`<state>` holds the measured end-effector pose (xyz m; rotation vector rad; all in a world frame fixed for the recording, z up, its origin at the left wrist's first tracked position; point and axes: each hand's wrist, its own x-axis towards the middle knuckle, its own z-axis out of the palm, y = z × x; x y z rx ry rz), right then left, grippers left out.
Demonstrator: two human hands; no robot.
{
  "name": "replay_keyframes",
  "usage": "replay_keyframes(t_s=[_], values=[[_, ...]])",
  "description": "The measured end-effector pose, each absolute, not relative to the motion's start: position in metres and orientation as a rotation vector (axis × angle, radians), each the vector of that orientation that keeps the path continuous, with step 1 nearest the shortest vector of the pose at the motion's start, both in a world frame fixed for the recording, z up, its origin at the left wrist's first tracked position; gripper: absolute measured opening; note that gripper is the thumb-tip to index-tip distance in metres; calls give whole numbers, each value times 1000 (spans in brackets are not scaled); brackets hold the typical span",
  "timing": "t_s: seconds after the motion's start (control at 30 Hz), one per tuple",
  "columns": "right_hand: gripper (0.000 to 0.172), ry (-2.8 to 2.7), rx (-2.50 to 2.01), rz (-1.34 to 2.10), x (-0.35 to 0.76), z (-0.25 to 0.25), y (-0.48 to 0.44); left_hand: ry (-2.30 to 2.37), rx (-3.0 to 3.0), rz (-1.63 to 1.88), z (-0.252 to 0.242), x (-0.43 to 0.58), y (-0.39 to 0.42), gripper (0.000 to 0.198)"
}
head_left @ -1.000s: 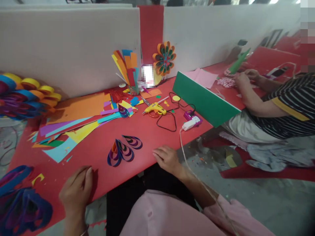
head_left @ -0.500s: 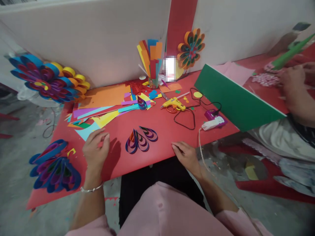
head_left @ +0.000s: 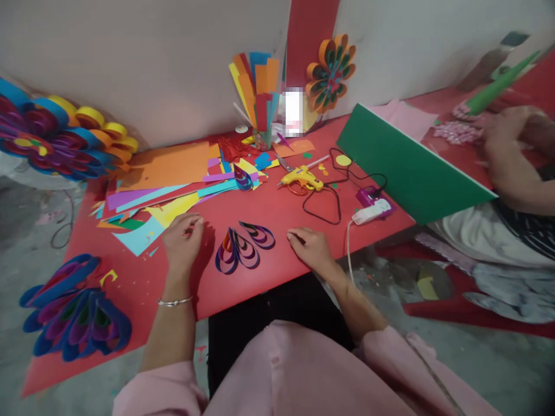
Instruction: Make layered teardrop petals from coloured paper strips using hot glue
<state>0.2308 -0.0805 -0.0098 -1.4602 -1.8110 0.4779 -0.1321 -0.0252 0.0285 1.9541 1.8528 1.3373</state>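
Three quilled paper petals [head_left: 245,246], rolled from dark blue strips with purple, orange and dark green loops inside, lie joined in a fan on the red table [head_left: 260,202]. To their left hovers my left hand [head_left: 181,242], loosely curled with a gap between thumb and fingers and nothing in it. My right hand [head_left: 310,248] rests at the table's front edge, right of the petals, its fingers loosely bent and holding nothing visible. A single petal [head_left: 243,177] sits farther back beside the strips. A larger blue and purple petal cluster [head_left: 80,315] lies at the front left.
A yellow glue gun [head_left: 302,178] with a black cord lies behind my right hand, near a purple power adapter [head_left: 373,201]. A green board [head_left: 411,167] leans at right; a co-worker's arm [head_left: 515,162] is beyond it. Paper strips [head_left: 160,193] cover the back left.
Both hands have moved inward toward the petals, and the right fingers are more bent. The view has shifted slightly. The petals stay in place on the table.
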Motion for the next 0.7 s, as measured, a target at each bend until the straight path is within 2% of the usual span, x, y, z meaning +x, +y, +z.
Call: replay_keyframes(t_s=[0.7], values=[[25,-1779,-1536,464,232,-5,-75,1945,1974,1284,32,-133,-34,29]])
